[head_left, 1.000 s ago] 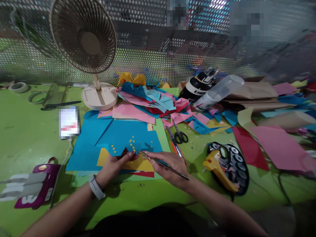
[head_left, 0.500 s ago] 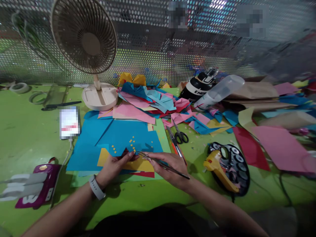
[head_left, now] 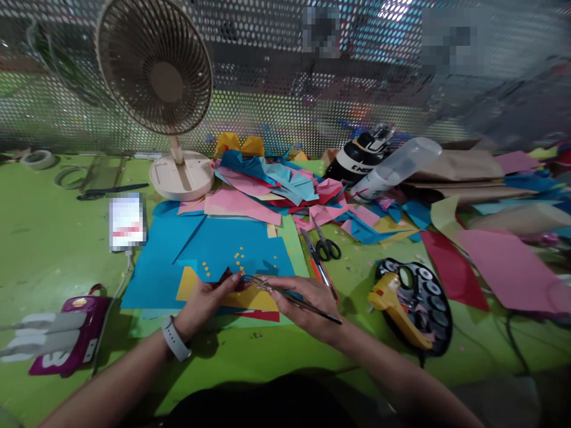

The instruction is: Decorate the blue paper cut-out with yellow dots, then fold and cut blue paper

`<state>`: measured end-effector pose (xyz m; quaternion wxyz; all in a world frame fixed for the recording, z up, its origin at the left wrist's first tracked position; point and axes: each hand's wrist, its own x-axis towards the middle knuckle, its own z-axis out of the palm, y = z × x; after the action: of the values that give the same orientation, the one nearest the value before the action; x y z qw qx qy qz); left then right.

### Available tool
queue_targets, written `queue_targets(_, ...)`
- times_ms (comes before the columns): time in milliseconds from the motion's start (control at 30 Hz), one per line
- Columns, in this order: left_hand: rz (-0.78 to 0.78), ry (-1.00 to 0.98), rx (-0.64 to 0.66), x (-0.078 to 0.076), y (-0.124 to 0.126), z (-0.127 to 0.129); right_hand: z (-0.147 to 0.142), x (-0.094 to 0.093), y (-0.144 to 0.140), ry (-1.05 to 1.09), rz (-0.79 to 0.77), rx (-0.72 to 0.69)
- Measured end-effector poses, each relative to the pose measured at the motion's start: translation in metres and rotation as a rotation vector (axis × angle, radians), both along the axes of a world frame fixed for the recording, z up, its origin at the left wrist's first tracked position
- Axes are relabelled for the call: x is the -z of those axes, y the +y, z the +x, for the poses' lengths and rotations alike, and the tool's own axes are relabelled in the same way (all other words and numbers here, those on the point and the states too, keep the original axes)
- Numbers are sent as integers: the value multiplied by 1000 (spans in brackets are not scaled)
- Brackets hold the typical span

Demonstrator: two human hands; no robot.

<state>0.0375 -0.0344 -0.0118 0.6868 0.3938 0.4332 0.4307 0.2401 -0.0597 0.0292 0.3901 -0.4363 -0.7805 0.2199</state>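
My left hand, with a watch on the wrist, is closed on a small dark red piece of paper. Its thumb lies along the top of the piece. In my right hand is a slim pair of tweezers, whose tips point left and reach the paper near my left thumb. Whether the tips grip anything is too small to tell. Beneath both hands lie a blue paper sheet and a yellow paper sheet. Several tiny yellow paper squares are scattered on the blue sheet.
Scissors and a utility knife lie right of the sheets. Farther right, a yellow glue gun rests on a black palette. Behind are a paper pile, bottles and a fan. A phone and power strip sit left.
The tweezers and my right hand have shifted very slightly. Both hands keep their hold, and the view has moved a little.
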Motion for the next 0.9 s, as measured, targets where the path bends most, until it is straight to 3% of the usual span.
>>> queue_targets(400,-27,-6,2,-1,0,-1,2,3,-1,35,-160,37)
queue_targets(900,-26,6,8,-5,-1,0,0,6,-2,78,-185,47)
